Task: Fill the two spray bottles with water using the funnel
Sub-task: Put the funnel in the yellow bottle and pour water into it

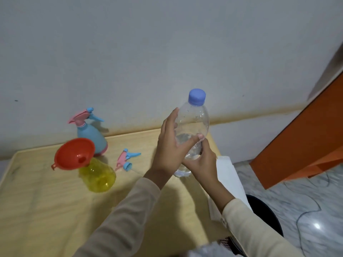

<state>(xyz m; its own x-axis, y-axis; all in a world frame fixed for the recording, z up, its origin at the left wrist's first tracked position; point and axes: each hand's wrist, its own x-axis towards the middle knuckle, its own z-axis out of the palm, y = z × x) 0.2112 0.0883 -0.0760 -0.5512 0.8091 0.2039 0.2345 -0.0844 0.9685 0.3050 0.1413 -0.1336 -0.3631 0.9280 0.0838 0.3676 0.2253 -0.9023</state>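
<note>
A clear water bottle (194, 123) with a blue cap stands upright above the table's right part, partly filled. My left hand (170, 147) grips its side, and my right hand (201, 164) holds its lower part from the right. A red funnel (74, 153) sits in the neck of the yellow spray bottle (97, 176). Behind it stands the blue spray bottle (91, 136) with its pink and blue spray head on. A loose pink and blue spray head (126, 159) lies on the table between the bottles and my hands.
The wooden table (46, 210) ends at a grey wall behind. To the right are a white board (229, 179), a dark round bin (265, 214), an orange panel (306, 145) and a marble floor.
</note>
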